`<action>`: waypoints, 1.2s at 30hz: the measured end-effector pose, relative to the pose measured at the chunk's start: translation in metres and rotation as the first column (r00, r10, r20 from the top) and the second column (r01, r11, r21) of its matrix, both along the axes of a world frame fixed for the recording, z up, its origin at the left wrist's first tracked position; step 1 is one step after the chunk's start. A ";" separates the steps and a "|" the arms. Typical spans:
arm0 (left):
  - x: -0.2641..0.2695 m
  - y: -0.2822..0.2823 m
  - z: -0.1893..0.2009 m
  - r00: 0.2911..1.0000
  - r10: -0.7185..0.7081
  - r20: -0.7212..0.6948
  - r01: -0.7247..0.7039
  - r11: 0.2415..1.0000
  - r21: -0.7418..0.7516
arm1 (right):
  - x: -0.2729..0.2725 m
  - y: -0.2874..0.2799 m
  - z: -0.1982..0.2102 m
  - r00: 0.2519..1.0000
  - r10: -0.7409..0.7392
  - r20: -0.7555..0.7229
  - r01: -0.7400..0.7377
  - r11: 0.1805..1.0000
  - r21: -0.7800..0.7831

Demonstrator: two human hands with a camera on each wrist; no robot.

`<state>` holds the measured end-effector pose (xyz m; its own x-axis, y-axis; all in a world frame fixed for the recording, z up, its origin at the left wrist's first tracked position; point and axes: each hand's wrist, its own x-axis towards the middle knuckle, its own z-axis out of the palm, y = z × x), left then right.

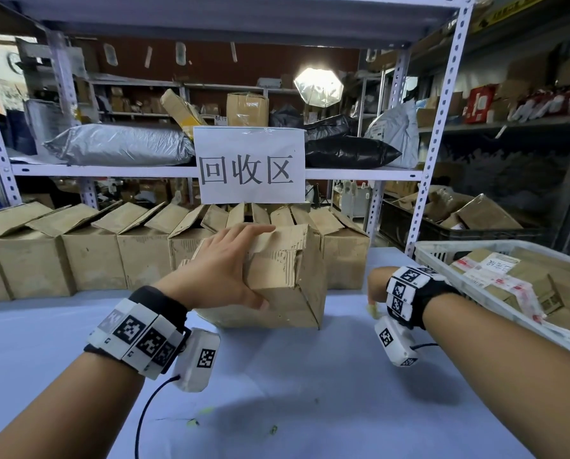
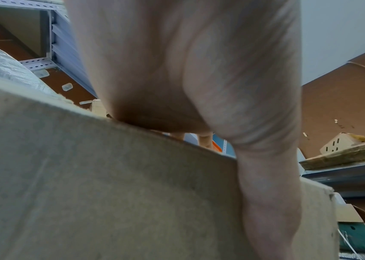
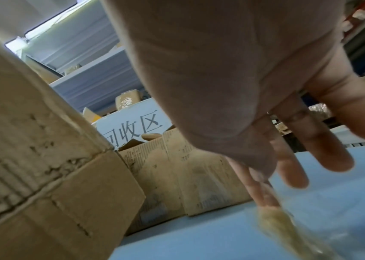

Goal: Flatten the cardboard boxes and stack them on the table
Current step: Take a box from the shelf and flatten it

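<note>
a worn cardboard box (image 1: 287,279) stands on the pale blue table (image 1: 277,376), still in its full box shape and tilted a little, just in front of a row of open boxes (image 1: 95,256) lined along the table's far edge. the left hand (image 1: 224,266) grasps this box from its left side: the fingers reach over the crumpled top flap and the thumb presses against the near face, so the hand wraps the box's upper left corner; the left wrist view shows the palm (image 2: 177,79) bearing on the top edge of the cardboard (image 2: 110,193). to the right of the box, apart from it, the right hand (image 1: 376,286) hangs with fingers pointing down toward the table, and in the right wrist view the thumb and forefinger (image 3: 257,191) pinch a scrap of yellowish crumpled tape (image 3: 279,227) while the other fingers are loose and spread. farther right of the box a white plastic crate (image 1: 449,270) holds taped parcels. behind the box, above the row, a paper sign (image 1: 249,164) with three printed characters hangs from the metal shelf (image 1: 111,170).
</note>
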<state>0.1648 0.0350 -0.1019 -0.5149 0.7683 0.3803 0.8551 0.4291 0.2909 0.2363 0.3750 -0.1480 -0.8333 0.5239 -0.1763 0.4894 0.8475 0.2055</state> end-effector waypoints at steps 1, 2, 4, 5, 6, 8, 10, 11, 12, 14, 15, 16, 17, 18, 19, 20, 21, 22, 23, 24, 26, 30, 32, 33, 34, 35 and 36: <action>0.000 0.000 0.000 1.000 0.000 -0.004 0.000 1.000 -0.001 | -0.001 -0.003 0.002 0.999 0.000 -0.035 0.001 1.000 0.023; 0.000 0.000 0.000 1.000 0.000 -0.007 0.000 1.000 -0.002 | -0.002 -0.004 0.004 0.996 -0.006 -0.086 0.009 0.999 0.038; 0.000 0.000 0.000 1.000 -0.001 -0.007 0.001 1.000 -0.003 | -0.005 -0.008 0.007 0.983 -0.025 -0.183 0.033 0.999 0.040; -0.001 0.000 0.000 1.000 -0.003 -0.009 0.003 1.000 -0.004 | -0.005 -0.009 0.008 0.973 -0.016 -0.229 0.026 0.999 0.042; -0.001 0.000 -0.001 1.000 -0.004 -0.011 0.004 1.000 -0.005 | -0.005 -0.012 0.012 0.962 -0.001 -0.273 0.015 0.999 0.049; -0.002 0.000 -0.002 1.000 -0.006 -0.010 0.006 1.000 -0.003 | -0.006 -0.015 0.015 0.948 0.003 -0.317 0.007 1.000 0.029; -0.002 0.000 -0.003 1.000 -0.009 -0.007 0.009 1.000 0.000 | -0.008 -0.018 0.017 0.957 -0.010 -0.290 -0.001 0.999 -0.038; -0.003 0.000 -0.003 1.000 -0.012 -0.009 0.012 1.000 0.001 | -0.008 -0.020 0.016 0.969 -0.015 -0.247 -0.006 0.996 -0.085; -0.003 0.000 -0.003 1.000 -0.016 -0.012 0.016 1.000 0.002 | -0.006 -0.020 0.015 0.983 -0.026 -0.179 0.005 0.993 -0.117; -0.004 0.000 -0.004 1.000 -0.026 -0.014 0.026 1.000 0.004 | -0.002 -0.015 0.008 0.997 -0.042 -0.057 0.035 0.993 -0.115; -0.004 0.000 -0.004 1.000 -0.028 -0.014 0.028 1.000 0.004 | 0.001 -0.010 0.003 0.999 -0.045 -0.029 0.042 0.995 -0.092; -0.005 -0.001 -0.004 1.000 -0.027 -0.015 0.027 1.000 0.003 | 0.004 -0.007 -0.002 0.999 -0.049 -0.016 0.048 0.997 -0.068; -0.005 -0.001 -0.004 1.000 -0.025 -0.015 0.025 1.000 0.003 | 0.006 -0.002 -0.006 0.999 -0.049 -0.010 0.048 0.998 -0.050; -0.005 0.000 -0.004 1.000 -0.023 -0.013 0.023 1.000 0.003 | 0.009 -0.003 -0.007 0.999 -0.048 -0.003 0.048 0.998 -0.036; -0.005 0.000 -0.004 1.000 -0.022 -0.009 0.022 1.000 0.004 | 0.011 -0.006 -0.005 0.998 -0.056 -0.002 0.056 0.997 -0.047; -0.005 0.000 -0.004 1.000 -0.022 -0.005 0.022 1.000 0.006 | 0.012 -0.010 -0.001 0.998 -0.067 -0.003 0.066 0.995 -0.070; -0.004 0.000 -0.004 1.000 -0.023 -0.003 0.023 1.000 0.007 | 0.012 -0.015 0.004 0.997 -0.075 0.008 0.076 0.992 -0.098; -0.004 0.001 -0.004 1.000 -0.023 -0.002 0.023 1.000 0.007 | 0.012 -0.019 0.009 0.996 -0.082 0.023 0.084 0.989 -0.123; -0.003 0.001 -0.004 1.000 -0.021 -0.003 0.021 1.000 0.004 | 0.010 -0.022 0.013 0.997 -0.076 0.020 0.079 0.988 -0.132; -0.003 0.002 -0.004 1.000 -0.020 -0.007 0.020 1.000 0.001 | 0.010 -0.025 0.017 0.998 -0.066 0.002 0.066 0.990 -0.123; -0.002 0.002 -0.004 1.000 -0.017 -0.016 0.017 1.000 -0.007 | 0.009 -0.030 0.026 0.997 -0.040 -0.068 0.036 0.998 -0.058; -0.003 0.002 -0.004 1.000 -0.008 -0.028 0.008 1.000 -0.009 | 0.014 -0.036 0.038 0.976 -0.008 -0.217 0.022 0.998 0.064; -0.004 0.002 -0.004 1.000 0.000 -0.025 0.000 1.000 -0.002 | 0.016 -0.042 0.045 0.917 0.053 -0.395 -0.043 0.999 0.034; -0.004 0.002 -0.003 1.000 0.011 -0.020 -0.011 1.000 0.005 | 0.018 -0.048 0.048 0.854 0.093 -0.513 -0.128 0.991 -0.033; -0.005 0.002 -0.003 1.000 0.028 -0.013 -0.028 1.000 0.015 | 0.020 -0.057 0.053 0.765 0.104 -0.636 -0.244 0.960 -0.137; -0.005 0.002 -0.003 0.999 0.047 -0.005 -0.047 0.998 0.029 | 0.023 -0.069 0.058 0.681 0.066 -0.730 -0.366 0.893 -0.260; -0.006 0.001 -0.003 0.998 0.067 0.001 -0.067 0.997 0.043 | 0.028 -0.084 0.064 0.628 0.007 -0.778 -0.483 0.788 -0.383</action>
